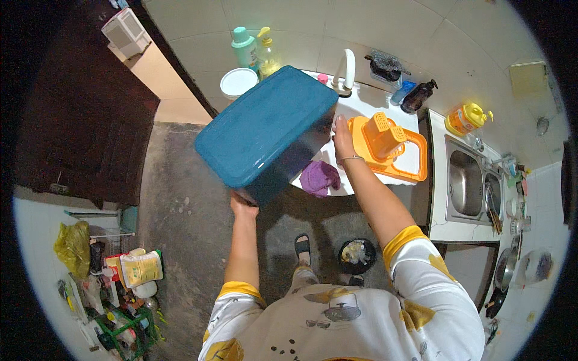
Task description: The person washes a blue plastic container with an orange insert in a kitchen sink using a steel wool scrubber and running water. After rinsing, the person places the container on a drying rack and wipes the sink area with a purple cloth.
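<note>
A large blue plastic bin (268, 123) is held up at a slant in front of me, one flat, round-cornered face toward me. My left hand (243, 206) grips its near lower edge, with the fingers mostly hidden beneath it. My right hand (344, 139) presses on its right side, and those fingers are partly hidden too. Behind and under the bin, the white washbasin (361, 96) is partly covered. Close to my right hand, an orange plastic rack (385, 144) with slotted holders rests on the basin. A purple cloth (320, 178) hangs over the basin's front edge.
Bottles (244, 48) and a white-lidded tub (239, 82) stand behind the bin. A white faucet (345, 72) rises at the basin's back. To the right is a steel sink (466, 177). A black waste bin (356, 257) sits by my feet; cluttered goods (132, 271) lie at left.
</note>
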Demonstrator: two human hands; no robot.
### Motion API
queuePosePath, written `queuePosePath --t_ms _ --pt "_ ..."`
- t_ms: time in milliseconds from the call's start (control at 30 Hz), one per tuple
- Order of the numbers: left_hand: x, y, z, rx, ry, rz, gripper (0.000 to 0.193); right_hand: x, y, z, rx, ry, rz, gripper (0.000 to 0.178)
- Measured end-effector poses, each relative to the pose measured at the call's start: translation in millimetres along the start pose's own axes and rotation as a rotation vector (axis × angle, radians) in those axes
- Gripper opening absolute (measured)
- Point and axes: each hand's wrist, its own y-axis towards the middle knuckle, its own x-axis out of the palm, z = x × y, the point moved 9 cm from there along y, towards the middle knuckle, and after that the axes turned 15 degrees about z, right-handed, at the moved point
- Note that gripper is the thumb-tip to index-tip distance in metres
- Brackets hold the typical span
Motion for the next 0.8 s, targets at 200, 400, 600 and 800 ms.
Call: queuePosePath --t_ms 200,400,600,800 --pt "24 8 -23 -0.045 -0.023 0.054 0.057 -25 -80 45 -0.224 -0.437 -0.014 0.028" --pt "42 7 -44 0.011 -0.09 0.111 0.06 -3 -127 41 -0.492 -1.112 -0.422 0.06" --pt "29 10 -65 0.096 -0.09 0.212 0.049 -14 -128 57 -0.624 -1.19 -0.424 0.048" --pt "39 -15 -69 0.062 -0.128 0.182 0.058 -45 -120 37 -0.607 -0.869 -0.289 0.038"
